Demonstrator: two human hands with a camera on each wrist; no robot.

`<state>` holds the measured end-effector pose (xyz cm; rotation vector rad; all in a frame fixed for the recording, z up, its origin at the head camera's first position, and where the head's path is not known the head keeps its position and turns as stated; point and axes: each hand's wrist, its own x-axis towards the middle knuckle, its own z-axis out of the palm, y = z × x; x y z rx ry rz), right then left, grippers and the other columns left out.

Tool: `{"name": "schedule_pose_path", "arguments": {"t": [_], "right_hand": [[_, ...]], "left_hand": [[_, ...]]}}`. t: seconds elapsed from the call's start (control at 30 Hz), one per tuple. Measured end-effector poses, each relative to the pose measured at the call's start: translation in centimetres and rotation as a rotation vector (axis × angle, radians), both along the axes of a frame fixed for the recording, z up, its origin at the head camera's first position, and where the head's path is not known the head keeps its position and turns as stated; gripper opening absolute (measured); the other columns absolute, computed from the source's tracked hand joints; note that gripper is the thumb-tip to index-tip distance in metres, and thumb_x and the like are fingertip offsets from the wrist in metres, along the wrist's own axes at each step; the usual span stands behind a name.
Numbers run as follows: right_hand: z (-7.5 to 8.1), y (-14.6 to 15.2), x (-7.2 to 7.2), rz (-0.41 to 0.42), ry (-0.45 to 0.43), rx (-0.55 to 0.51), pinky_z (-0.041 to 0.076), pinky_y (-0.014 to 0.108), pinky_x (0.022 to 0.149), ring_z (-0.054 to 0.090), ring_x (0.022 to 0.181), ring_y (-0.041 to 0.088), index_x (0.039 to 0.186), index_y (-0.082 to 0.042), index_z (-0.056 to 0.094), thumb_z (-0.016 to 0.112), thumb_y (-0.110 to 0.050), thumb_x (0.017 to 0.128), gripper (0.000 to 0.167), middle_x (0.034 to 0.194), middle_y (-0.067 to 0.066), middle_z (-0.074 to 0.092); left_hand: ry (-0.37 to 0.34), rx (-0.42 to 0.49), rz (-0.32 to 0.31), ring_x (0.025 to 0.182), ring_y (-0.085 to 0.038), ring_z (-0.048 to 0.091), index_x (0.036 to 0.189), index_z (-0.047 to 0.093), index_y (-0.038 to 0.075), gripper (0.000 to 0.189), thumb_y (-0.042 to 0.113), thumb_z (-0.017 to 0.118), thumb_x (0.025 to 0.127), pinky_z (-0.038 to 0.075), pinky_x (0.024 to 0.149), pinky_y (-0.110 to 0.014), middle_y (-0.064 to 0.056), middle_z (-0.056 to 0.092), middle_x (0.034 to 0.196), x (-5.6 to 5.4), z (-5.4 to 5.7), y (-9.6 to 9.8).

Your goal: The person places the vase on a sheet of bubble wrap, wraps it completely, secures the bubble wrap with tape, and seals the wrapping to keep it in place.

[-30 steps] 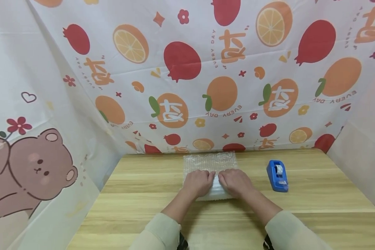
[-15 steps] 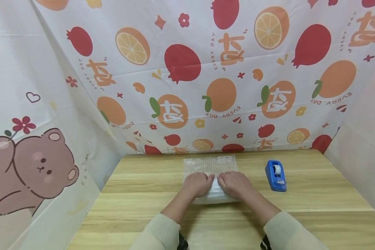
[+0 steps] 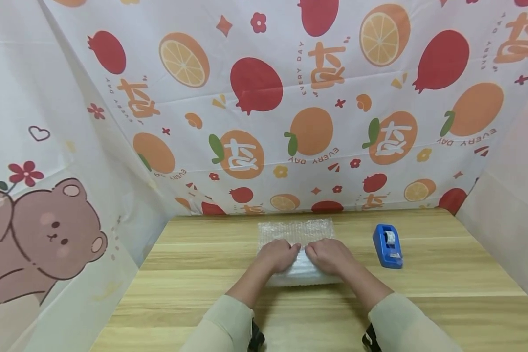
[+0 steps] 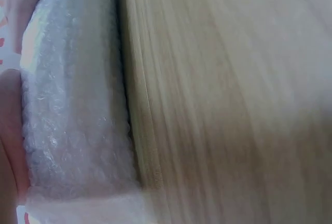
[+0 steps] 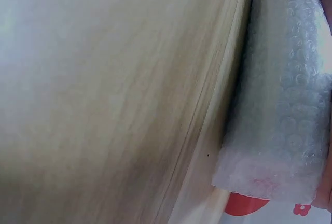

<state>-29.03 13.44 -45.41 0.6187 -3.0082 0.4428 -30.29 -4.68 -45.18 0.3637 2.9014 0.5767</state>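
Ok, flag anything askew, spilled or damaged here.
Nothing stands out: the left hand and right hand grip the bubble wrap, the blue tape dispenser stands upright, and no spill or damage shows on the table.

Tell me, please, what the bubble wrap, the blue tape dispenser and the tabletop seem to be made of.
Bubble wrap: clear, glossy plastic film, from its raised bubbles and glints.
Blue tape dispenser: probably smooth moulded plastic, given its even colour.
Tabletop: wood or wood-look laminate, faintly satin; it shows striped grain, but I cannot tell which.
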Motion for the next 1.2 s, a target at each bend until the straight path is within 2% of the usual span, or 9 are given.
{"name": "schedule_pose_path", "arguments": {"t": [0.27, 0.47, 0.57, 0.73, 0.8, 0.87, 1.03, 1.13, 1.2], "right_hand": [[0.4, 0.1, -1.2, -0.012, -0.118, -0.033, 0.046, 0.046, 0.1, 0.063, 0.114, 0.029, 0.115, -0.013, 0.073, 0.039, -0.031, 0.102, 0.041, 0.116, 0.005, 0.071], [0.2, 0.4, -2.3, -0.022, -0.195, -0.079, 0.046, 0.047, 0.1, 0.063, 0.115, 0.03, 0.115, -0.011, 0.073, 0.038, -0.032, 0.102, 0.043, 0.117, 0.005, 0.071], [0.1, 0.6, -3.0, -0.025, -0.21, -0.101, 0.048, 0.047, 0.096, 0.066, 0.108, 0.027, 0.105, -0.012, 0.075, 0.039, -0.033, 0.101, 0.043, 0.109, 0.004, 0.072], [0.3, 0.8, -3.7, -0.024, -0.238, -0.095, 0.049, 0.044, 0.088, 0.063, 0.091, 0.018, 0.079, -0.019, 0.07, 0.038, -0.033, 0.101, 0.041, 0.093, -0.001, 0.068], [0.5, 0.7, -3.7, -0.023, -0.256, -0.095, 0.048, 0.043, 0.085, 0.061, 0.086, 0.017, 0.074, -0.018, 0.066, 0.038, -0.033, 0.101, 0.041, 0.088, 0.0, 0.066], [0.7, 0.6, -3.6, -0.023, -0.267, -0.099, 0.047, 0.041, 0.081, 0.058, 0.082, 0.016, 0.071, -0.018, 0.062, 0.039, -0.032, 0.1, 0.04, 0.083, 0.0, 0.064], [0.8, 0.4, -3.6, -0.019, -0.281, -0.111, 0.043, 0.038, 0.072, 0.051, 0.069, 0.018, 0.065, -0.017, 0.052, 0.039, -0.031, 0.101, 0.041, 0.069, 0.002, 0.052], [0.7, 0.5, -3.5, -0.01, -0.254, -0.111, 0.046, 0.038, 0.073, 0.055, 0.071, 0.019, 0.068, -0.015, 0.06, 0.039, -0.03, 0.101, 0.042, 0.072, 0.002, 0.057], [0.6, 0.7, -3.5, -0.002, -0.232, -0.111, 0.048, 0.04, 0.075, 0.058, 0.074, 0.019, 0.071, -0.015, 0.066, 0.04, -0.028, 0.1, 0.042, 0.077, 0.002, 0.063]], "left_hand": [[0.009, -0.023, -0.023, 0.089, -0.026, 0.065, 0.087, 0.071, 0.011, 0.053, 0.049, 0.038, 0.101, 0.05, 0.079, -0.042, -0.008, 0.07, 0.097, -1.2, -0.1, 0.0], [0.042, -0.043, -0.036, 0.108, -0.031, 0.064, 0.104, 0.074, 0.011, 0.057, 0.052, 0.035, 0.101, 0.049, 0.093, -0.046, -0.009, 0.07, 0.113, -2.0, -0.2, 0.1], [0.079, -0.037, -0.051, 0.108, -0.03, 0.064, 0.104, 0.074, 0.012, 0.057, 0.052, 0.034, 0.101, 0.049, 0.093, -0.045, -0.008, 0.07, 0.113, -2.5, -0.1, 0.1], [0.14, -0.003, -0.061, 0.095, -0.027, 0.067, 0.092, 0.073, 0.014, 0.05, 0.048, 0.038, 0.102, 0.052, 0.084, -0.044, -0.005, 0.072, 0.099, -2.8, 0.2, 0.2], [0.197, -0.02, -0.068, 0.091, -0.027, 0.067, 0.09, 0.073, 0.015, 0.049, 0.047, 0.037, 0.102, 0.052, 0.08, -0.044, -0.005, 0.072, 0.095, -2.6, 0.4, 0.2], [0.288, -0.053, -0.083, 0.082, -0.025, 0.067, 0.084, 0.071, 0.016, 0.048, 0.045, 0.037, 0.102, 0.052, 0.071, -0.041, -0.004, 0.071, 0.087, -2.3, 0.5, 0.1], [0.6, -0.144, -0.133, 0.058, -0.017, 0.059, 0.065, 0.059, 0.019, 0.045, 0.041, 0.044, 0.101, 0.044, 0.05, -0.032, 0.002, 0.061, 0.063, -1.1, 1.0, 0.1], [0.724, -0.167, -0.192, 0.058, -0.015, 0.061, 0.065, 0.061, 0.019, 0.043, 0.039, 0.048, 0.1, 0.047, 0.049, -0.032, 0.004, 0.062, 0.063, 0.1, 1.4, 0.6], [0.738, -0.203, -0.236, 0.066, -0.016, 0.065, 0.072, 0.066, 0.018, 0.043, 0.042, 0.045, 0.101, 0.051, 0.055, -0.034, 0.003, 0.067, 0.071, 1.0, 1.5, 1.1]]}}
